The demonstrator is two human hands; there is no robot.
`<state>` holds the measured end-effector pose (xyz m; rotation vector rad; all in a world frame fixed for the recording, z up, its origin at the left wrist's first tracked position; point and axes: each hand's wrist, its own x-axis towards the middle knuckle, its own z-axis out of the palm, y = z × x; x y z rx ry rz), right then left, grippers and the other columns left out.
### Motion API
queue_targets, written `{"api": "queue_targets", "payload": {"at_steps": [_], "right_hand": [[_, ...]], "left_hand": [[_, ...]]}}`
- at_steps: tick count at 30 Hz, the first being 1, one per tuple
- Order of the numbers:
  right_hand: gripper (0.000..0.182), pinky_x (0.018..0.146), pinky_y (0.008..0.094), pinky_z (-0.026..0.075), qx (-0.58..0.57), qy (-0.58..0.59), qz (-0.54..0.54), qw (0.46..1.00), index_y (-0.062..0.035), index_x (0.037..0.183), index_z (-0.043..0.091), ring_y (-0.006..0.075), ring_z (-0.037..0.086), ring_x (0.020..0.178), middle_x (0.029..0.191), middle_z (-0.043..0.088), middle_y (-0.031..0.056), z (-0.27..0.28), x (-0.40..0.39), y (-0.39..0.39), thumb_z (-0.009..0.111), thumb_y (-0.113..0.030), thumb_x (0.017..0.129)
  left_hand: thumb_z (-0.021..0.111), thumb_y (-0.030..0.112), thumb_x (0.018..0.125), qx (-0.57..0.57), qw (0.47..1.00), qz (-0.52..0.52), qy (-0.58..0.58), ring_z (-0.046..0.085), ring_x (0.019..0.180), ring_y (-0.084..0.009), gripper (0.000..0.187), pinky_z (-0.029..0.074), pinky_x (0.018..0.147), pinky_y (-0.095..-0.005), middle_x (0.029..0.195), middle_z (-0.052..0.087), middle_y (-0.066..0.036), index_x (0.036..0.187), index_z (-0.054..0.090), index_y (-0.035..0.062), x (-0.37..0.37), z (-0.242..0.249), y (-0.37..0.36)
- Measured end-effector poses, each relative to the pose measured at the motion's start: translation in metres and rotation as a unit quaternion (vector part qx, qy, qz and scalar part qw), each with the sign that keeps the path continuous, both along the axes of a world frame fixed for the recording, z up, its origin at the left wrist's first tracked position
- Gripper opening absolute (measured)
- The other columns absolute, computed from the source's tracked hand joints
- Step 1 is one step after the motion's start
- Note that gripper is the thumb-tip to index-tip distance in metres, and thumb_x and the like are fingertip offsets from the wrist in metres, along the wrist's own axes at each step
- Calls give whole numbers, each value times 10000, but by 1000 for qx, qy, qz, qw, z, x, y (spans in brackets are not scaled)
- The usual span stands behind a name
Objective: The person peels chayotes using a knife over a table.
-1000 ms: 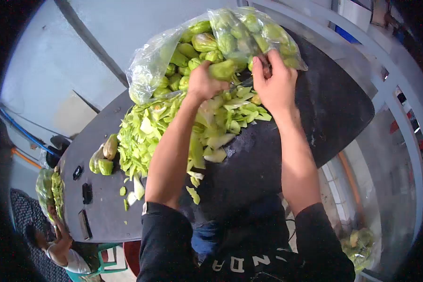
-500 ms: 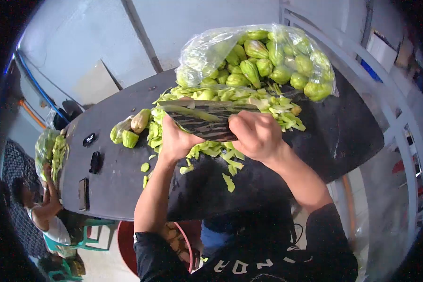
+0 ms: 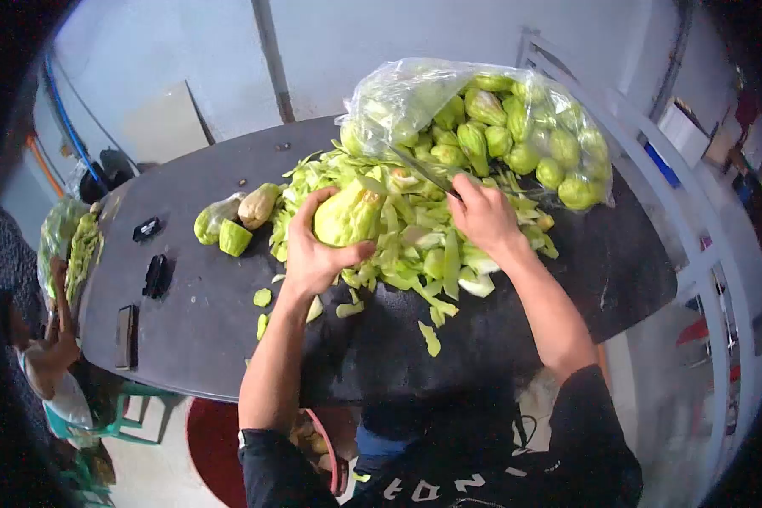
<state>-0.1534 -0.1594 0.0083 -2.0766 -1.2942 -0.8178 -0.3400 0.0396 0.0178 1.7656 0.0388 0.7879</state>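
Note:
My left hand (image 3: 311, 261) is wrapped around a light green chayote (image 3: 349, 213), partly peeled by the look of it, above a heap of green peelings (image 3: 411, 254). In my right hand (image 3: 488, 222) is the handle of a broad-bladed knife (image 3: 426, 172), seen nearly edge-on, its blade pointing up and left toward the bag. Knife and chayote are apart. Just behind the heap lies a clear plastic bag (image 3: 389, 93) full of whole green chayotes (image 3: 474, 146).
Several chayotes (image 3: 258, 206) sit left of the heap on the dark table (image 3: 203, 322). Small black objects (image 3: 155, 275) lie farther left. A red tub (image 3: 207, 440) stands below the table edge. Another person (image 3: 55, 364) works at far left. A pale metal railing (image 3: 703, 279) rises at right.
The knife blade has turned from broadside to nearly edge-on and swung clear of my left hand, exposing the chayote. My right hand has moved slightly right. The view has shifted a little.

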Motion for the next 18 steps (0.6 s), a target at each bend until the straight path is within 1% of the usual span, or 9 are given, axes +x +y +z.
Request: {"api": "queue_targets", "payload": {"at_steps": [5, 7, 8, 9, 11, 12, 13, 15, 18], "right_hand": [[178, 543, 472, 488, 41, 23, 38, 998, -63, 919, 490, 366, 638, 643, 728, 625, 143, 24, -18, -1, 642, -105, 835], [176, 542, 467, 487, 49, 36, 46, 997, -61, 908, 493, 363, 639, 641, 724, 625, 141, 30, -23, 2, 647, -104, 833], [174, 542, 461, 486, 54, 49, 50, 996, -59, 897, 496, 360, 640, 639, 721, 625, 138, 30, -24, 3, 652, -102, 831], [174, 542, 461, 486, 54, 52, 52, 996, -59, 897, 496, 360, 640, 639, 721, 625, 138, 27, -26, 4, 652, -102, 831], [176, 533, 455, 485, 69, 69, 75, 992, -60, 870, 503, 353, 642, 641, 713, 623, 135, 17, -29, 6, 666, -104, 822], [182, 520, 444, 489, 81, 14, 79, 993, -67, 848, 510, 340, 645, 644, 718, 626, 131, 10, -28, 9, 679, -111, 796], [182, 520, 444, 489, 81, 14, 79, 993, -67, 848, 510, 340, 645, 644, 718, 626, 131, 9, -31, 9, 679, -111, 796], [199, 509, 425, 498, 54, -68, 117, 989, -79, 838, 512, 322, 646, 635, 700, 614, 117, 2, -40, 7, 686, -103, 744], [172, 487, 364, 499, 36, -148, 130, 980, -90, 791, 511, 252, 614, 561, 622, 535, 55, 1, -59, 9, 652, -74, 694]], "left_hand": [[885, 173, 573, -113, 991, 3, 70, 615, 971, -173, 804, 515, 838, -299, 1086, 632, -127, 1258, 524, -44, -3, -5, 18], [876, 164, 587, 20, 999, 41, 16, 624, 978, -185, 809, 535, 801, -295, 1103, 623, -138, 1286, 517, -23, -7, 5, 27], [857, 131, 613, -86, 996, 27, -25, 628, 1021, -226, 819, 535, 870, -348, 1159, 602, -161, 1326, 478, -3, -11, 9, 27], [811, 189, 710, -217, 970, -27, -105, 618, 1073, -280, 780, 507, 948, -437, 1210, 578, -169, 1363, 427, 7, -9, 4, 34], [734, 292, 803, -427, 885, -108, -150, 605, 1094, -317, 705, 479, 967, -496, 1235, 558, -161, 1367, 413, 18, 7, -25, 51], [669, 361, 856, -487, 859, -122, -102, 604, 1089, -313, 587, 492, 924, -480, 1189, 583, -145, 1299, 467, 32, -2, -11, 21], [667, 352, 859, -504, 850, -152, 5, 638, 994, -283, 508, 534, 809, -399, 1148, 603, -138, 1233, 506, 48, -7, -22, 16], [671, 359, 855, -540, 794, -279, 20, 663, 861, -249, 481, 536, 658, -311, 1097, 623, -130, 1202, 529, 59, 10, -60, 40], [653, 403, 862, -561, 780, -279, -7, 667, 766, -221, 492, 529, 560, -279, 1071, 631, -128, 1200, 543, 63, 15, -80, 35]]}}
